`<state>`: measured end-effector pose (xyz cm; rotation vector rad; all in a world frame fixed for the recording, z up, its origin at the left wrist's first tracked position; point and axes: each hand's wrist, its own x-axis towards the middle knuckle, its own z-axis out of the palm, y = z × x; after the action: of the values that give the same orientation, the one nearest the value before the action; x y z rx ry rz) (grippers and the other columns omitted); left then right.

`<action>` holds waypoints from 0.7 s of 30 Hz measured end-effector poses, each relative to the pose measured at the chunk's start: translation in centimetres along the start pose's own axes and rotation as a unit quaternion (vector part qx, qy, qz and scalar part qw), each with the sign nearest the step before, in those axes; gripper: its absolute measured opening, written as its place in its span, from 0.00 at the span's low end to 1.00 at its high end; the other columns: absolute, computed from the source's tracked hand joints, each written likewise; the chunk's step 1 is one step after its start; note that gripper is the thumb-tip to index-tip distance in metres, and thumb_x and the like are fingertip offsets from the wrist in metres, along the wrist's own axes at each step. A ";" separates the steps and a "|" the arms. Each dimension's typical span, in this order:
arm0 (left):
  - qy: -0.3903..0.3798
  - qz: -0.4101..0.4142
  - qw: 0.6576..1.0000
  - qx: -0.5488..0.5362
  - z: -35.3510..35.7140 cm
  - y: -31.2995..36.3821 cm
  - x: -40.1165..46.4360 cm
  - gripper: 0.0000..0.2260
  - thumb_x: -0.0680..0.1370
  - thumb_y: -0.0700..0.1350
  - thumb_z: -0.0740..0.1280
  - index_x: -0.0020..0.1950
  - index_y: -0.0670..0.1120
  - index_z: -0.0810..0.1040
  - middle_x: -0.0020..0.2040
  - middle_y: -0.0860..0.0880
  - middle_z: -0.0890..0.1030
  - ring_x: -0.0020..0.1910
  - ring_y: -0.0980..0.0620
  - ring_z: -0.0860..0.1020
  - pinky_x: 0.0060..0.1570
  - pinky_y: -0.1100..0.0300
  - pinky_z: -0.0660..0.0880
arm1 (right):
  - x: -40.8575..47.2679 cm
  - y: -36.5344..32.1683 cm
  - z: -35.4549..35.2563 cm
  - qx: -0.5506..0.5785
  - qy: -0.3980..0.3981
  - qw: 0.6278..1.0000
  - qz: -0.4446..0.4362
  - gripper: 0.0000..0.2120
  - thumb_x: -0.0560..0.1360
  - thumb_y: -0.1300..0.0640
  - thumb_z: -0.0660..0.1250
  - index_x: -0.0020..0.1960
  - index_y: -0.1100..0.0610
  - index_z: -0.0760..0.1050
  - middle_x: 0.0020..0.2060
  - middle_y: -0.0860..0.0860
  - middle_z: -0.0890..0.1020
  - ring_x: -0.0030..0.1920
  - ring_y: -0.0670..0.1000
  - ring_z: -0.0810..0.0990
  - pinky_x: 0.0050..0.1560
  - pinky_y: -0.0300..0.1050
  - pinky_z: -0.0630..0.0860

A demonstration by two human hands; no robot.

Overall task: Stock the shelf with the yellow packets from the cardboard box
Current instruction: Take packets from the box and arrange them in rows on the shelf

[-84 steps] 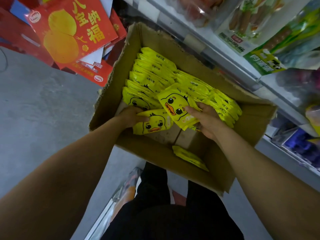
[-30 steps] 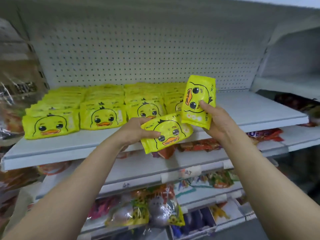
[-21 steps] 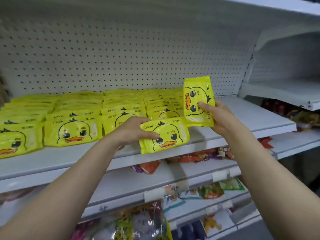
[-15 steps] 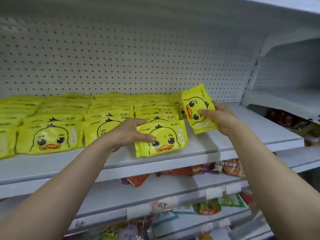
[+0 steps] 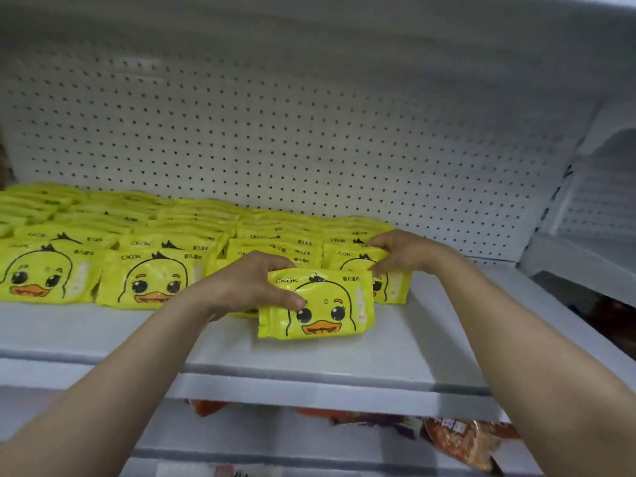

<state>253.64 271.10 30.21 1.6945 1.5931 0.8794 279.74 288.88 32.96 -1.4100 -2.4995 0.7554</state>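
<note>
Now both yellow packets have been brought down onto the shelf (image 5: pixel 309 359): one packet (image 5: pixel 318 304) is gripped by the left hand (image 5: pixel 247 287) at the front, another (image 5: pixel 358 258) pinched by the right hand (image 5: pixel 402 249) atop the rt stack; release is likely next.

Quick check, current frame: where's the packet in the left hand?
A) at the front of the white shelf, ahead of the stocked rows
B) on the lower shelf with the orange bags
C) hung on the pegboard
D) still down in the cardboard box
A: the left hand grips the yellow packet at the front of the white shelf, ahead of the stocked rows.
</note>
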 end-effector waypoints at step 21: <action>0.042 -0.008 0.999 0.018 2.6 4.1 5.0 0.32 0.61 0.58 0.81 0.62 0.52 0.79 0.66 0.54 0.77 0.67 0.54 0.72 0.69 0.51 0.67 | -3.1 -2.4 -1.1 0.040 0.063 0.987 -0.145 0.18 0.68 0.40 0.75 0.56 0.44 0.79 0.48 0.40 0.84 0.51 0.39 0.80 0.55 0.39 0.76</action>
<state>258.32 275.87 32.30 1.6880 1.6846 0.9293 280.01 285.63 35.44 -1.0039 -2.4709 0.6769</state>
